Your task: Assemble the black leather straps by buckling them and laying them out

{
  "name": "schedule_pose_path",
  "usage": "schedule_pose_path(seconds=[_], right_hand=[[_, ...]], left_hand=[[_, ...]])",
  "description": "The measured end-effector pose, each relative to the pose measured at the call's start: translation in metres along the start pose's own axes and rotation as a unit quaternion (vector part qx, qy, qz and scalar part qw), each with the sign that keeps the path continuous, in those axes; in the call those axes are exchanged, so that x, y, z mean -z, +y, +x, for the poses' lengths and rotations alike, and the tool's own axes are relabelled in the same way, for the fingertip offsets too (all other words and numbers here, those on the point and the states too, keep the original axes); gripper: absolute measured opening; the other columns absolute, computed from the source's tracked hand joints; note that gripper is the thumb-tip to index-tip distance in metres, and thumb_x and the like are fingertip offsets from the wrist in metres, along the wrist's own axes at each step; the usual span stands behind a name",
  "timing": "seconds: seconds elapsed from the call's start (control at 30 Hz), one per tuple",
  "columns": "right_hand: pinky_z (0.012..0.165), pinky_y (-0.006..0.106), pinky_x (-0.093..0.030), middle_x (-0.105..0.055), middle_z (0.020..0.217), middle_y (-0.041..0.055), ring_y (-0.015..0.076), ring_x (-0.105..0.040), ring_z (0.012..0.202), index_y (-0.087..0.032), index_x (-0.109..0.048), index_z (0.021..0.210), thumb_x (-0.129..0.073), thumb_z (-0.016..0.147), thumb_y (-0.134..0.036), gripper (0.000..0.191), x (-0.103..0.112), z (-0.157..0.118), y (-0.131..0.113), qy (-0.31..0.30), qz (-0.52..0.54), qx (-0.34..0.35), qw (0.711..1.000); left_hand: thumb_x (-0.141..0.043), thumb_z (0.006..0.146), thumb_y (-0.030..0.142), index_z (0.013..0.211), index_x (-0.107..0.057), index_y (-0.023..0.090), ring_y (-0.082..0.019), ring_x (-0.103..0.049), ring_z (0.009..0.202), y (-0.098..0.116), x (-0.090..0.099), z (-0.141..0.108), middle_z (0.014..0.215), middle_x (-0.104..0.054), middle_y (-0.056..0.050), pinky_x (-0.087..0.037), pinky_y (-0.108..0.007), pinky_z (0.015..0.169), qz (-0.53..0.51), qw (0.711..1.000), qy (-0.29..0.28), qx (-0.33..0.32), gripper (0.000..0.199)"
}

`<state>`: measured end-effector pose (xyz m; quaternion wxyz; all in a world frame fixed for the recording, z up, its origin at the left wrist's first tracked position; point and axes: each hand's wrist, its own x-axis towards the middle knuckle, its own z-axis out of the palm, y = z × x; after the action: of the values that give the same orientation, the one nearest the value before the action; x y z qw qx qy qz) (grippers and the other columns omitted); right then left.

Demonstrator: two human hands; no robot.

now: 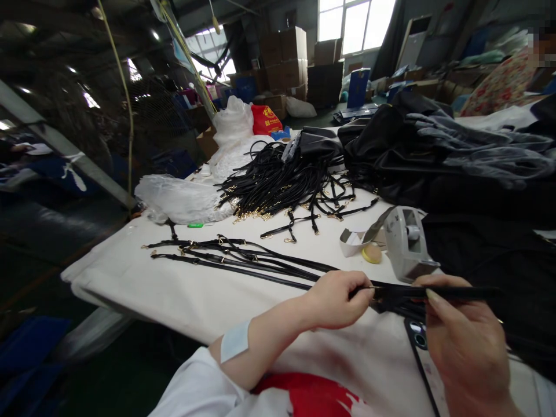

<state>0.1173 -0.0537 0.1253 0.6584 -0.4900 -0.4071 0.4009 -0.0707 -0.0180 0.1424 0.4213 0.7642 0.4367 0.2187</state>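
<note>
My left hand (pixel 341 298) pinches a black strap near a small gold metal fitting (pixel 372 288). A wider stretch of black strap (pixel 460 292) is pressed between the thumb and fingers of my right hand (pixel 467 333). Between the two hands the strap runs level, just above the table. Several long black straps (pixel 260 266) with gold clasps lie side by side to the left, their right ends passing behind my left hand. Under my right hand lies a phone (pixel 419 336), partly covered.
A tape dispenser (pixel 406 246) stands just beyond my hands beside a yellow tape roll (pixel 372 253). Farther back are a heap of black straps (pixel 278 179), black material (pixel 391 145) and clear plastic bags (pixel 182 197). A person in a floral sleeve (pixel 499 84) is at the far right.
</note>
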Motion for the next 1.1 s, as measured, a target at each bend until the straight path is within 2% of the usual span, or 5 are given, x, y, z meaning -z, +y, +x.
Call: schedule_pose_path(seconds=[0.2,0.33,0.6,0.9,1.1], right_hand=[[0.070,0.027,-0.053,-0.070,0.090,0.0042,0.0190,-0.063,0.080,-0.021,-0.072,0.099,-0.070,0.083,-0.039,0.023,0.011,-0.001,0.018,-0.097,-0.095,-0.044,0.990],[0.067,0.026,-0.054,-0.070,0.085,0.0035,0.0193,-0.064,0.078,-0.021,-0.073,0.095,-0.071,0.082,-0.042,0.025,0.012,-0.001,0.018,-0.062,-0.138,-0.027,0.988],[0.065,0.026,-0.054,-0.070,0.082,0.0036,0.0199,-0.065,0.073,-0.022,-0.075,0.088,-0.072,0.080,-0.042,0.022,0.005,-0.001,0.011,-0.046,-0.142,-0.019,0.989],[0.065,0.027,-0.055,-0.073,0.084,0.0046,0.0212,-0.066,0.075,-0.022,-0.076,0.089,-0.072,0.080,-0.041,0.021,0.006,-0.003,0.013,-0.041,-0.146,-0.021,0.988],[0.061,0.027,-0.055,-0.074,0.083,0.0047,0.0216,-0.067,0.071,-0.023,-0.077,0.087,-0.075,0.075,-0.042,0.022,0.002,-0.003,0.015,-0.023,-0.130,-0.031,0.991]], left_hand=[[-0.051,0.085,0.030,0.083,-0.063,0.017,-0.012,-0.046,0.061,-0.002,0.002,0.001,0.067,-0.057,0.001,-0.035,-0.022,0.057,-0.063,0.998,-0.026,0.003,0.018],[-0.044,0.073,0.017,0.081,-0.060,0.017,-0.012,-0.047,0.060,-0.005,0.007,0.002,0.069,-0.060,0.001,-0.037,-0.022,0.057,-0.137,0.987,-0.077,0.035,0.018],[-0.046,0.067,0.019,0.079,-0.058,0.016,-0.012,-0.047,0.062,-0.012,0.004,0.005,0.067,-0.060,0.000,-0.041,-0.023,0.063,-0.259,0.961,-0.082,0.045,0.017],[-0.052,0.070,0.020,0.085,-0.058,0.016,-0.009,-0.041,0.055,-0.015,0.002,0.002,0.066,-0.055,0.002,-0.035,-0.021,0.053,-0.230,0.969,-0.076,0.057,0.017],[-0.047,0.079,0.023,0.079,-0.060,0.014,-0.008,-0.035,0.052,-0.012,0.001,0.003,0.057,-0.043,0.004,-0.029,-0.020,0.049,-0.174,0.983,-0.035,0.055,0.015]])
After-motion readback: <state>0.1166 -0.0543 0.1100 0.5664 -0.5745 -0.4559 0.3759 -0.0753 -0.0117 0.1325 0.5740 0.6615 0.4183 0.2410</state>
